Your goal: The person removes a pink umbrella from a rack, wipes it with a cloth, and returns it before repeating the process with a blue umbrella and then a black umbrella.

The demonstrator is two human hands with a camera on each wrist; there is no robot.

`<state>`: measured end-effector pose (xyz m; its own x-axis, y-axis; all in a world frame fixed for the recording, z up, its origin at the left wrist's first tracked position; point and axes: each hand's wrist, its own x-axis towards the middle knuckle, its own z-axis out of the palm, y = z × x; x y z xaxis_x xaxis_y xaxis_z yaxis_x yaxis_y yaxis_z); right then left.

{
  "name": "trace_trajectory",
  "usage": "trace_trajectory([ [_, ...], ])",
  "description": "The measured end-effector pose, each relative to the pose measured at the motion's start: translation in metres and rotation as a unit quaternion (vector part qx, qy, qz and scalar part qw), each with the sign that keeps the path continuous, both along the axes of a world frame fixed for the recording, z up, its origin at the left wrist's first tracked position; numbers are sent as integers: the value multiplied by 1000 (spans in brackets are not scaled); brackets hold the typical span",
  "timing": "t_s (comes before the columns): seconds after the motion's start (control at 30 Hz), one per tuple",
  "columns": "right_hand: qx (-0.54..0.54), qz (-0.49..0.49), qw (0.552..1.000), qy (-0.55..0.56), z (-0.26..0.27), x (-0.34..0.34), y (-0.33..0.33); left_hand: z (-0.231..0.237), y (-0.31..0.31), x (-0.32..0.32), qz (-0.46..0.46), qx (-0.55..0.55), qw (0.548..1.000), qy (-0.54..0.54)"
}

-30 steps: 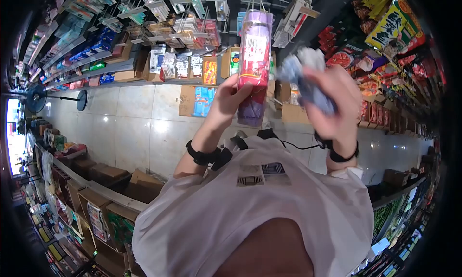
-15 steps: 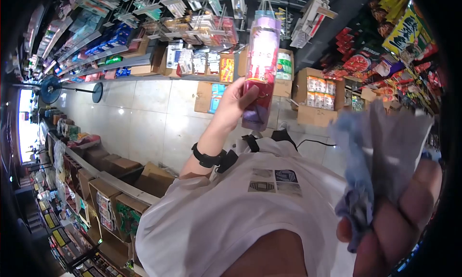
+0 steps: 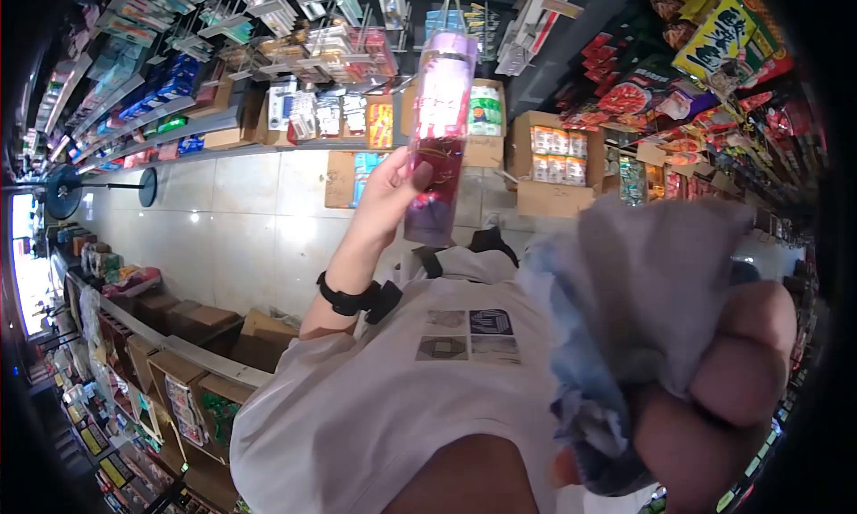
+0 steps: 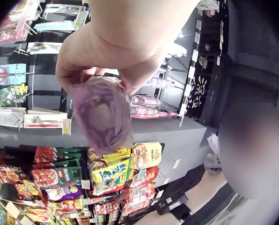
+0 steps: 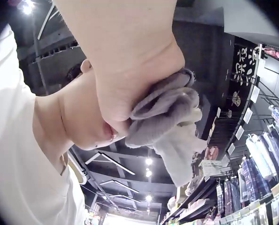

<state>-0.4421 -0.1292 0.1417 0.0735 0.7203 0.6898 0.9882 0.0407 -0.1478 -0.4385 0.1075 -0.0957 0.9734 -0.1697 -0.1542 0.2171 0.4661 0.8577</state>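
My left hand point(image 3: 386, 192) grips a tall tube-shaped pack point(image 3: 444, 103) near its lower end, thumb across the front. The pack has a glossy pink printed wrap and purple ends, and stands nearly upright in front of the white shirt. In the left wrist view its purple end point(image 4: 102, 115) faces the camera below the hand. My right hand point(image 3: 714, 398) holds a crumpled grey-blue cloth point(image 3: 656, 282) large and close to the head camera. The right wrist view has the bunched cloth point(image 5: 165, 117) in the fingers, up beside the person's face.
Ahead hang racks of small packaged goods point(image 3: 330, 50). Cardboard boxes point(image 3: 553, 200) of goods stand along the shelf's foot on the tiled floor point(image 3: 245, 192). Bagged snacks point(image 3: 723, 45) hang at the right. A low shelf with boxes point(image 3: 210, 322) runs behind at the left.
My right hand has carried the cloth from beside the pack up close to the head camera, then slightly leftward in view. My left hand keeps its grip on the pack.
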Motion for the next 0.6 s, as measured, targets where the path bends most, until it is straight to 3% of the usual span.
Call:
trace_trajectory([
  [0.6,-7,22,1000,4,3,-11,-6,-4,-9,4,0,9,998,64],
])
